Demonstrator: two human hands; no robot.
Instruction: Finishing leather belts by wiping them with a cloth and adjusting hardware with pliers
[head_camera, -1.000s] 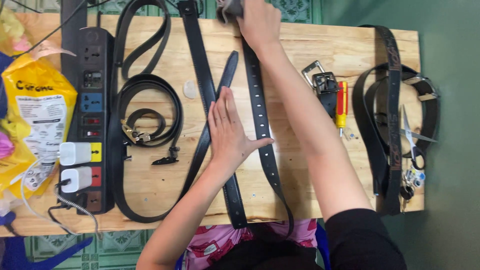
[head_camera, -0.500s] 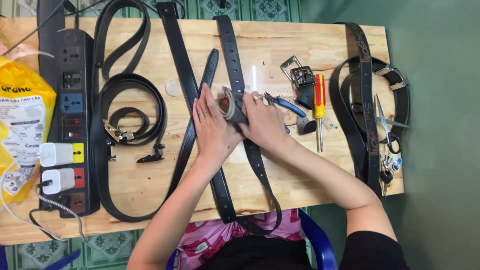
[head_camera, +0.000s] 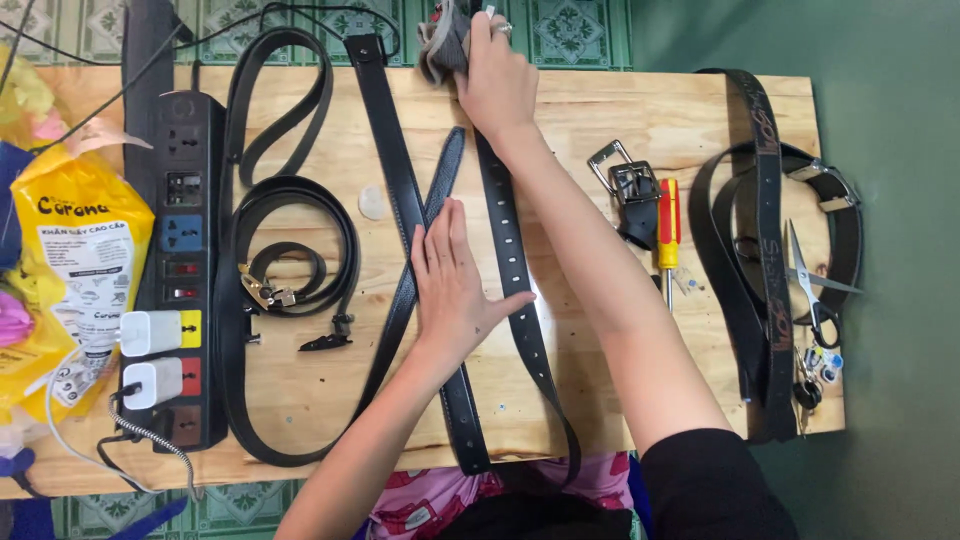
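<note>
Belts cover most of the wooden counter (head_camera: 600, 110), and the person leans over them with both arms stretched forward. Nearest the body, the left hand (head_camera: 452, 285) lies open and flat, fingers together and thumb spread, pressing down where two black belts cross. Its thumb reaches toward a third strap, the punched belt (head_camera: 510, 270), which runs straight away from the person just to the right of that hand.

Farther along that same strap, at the far edge of the counter, the right hand (head_camera: 497, 85) is closed around a crumpled grey cloth (head_camera: 440, 45) and holds it against the end of the punched belt.

To the left of the left hand lies a coiled black belt (head_camera: 290, 240) with a small metal clasp inside the coil, and beyond it a black power strip (head_camera: 185, 270) with two white chargers plugged in. A yellow packet (head_camera: 70, 250) sits further left still.

To the right of the right arm lie a belt buckle (head_camera: 625, 180) and a screwdriver (head_camera: 668, 225) with a red and yellow handle. Beyond them rests a heap of dark belts (head_camera: 770, 250), with scissors (head_camera: 810, 280) lying on top.
</note>
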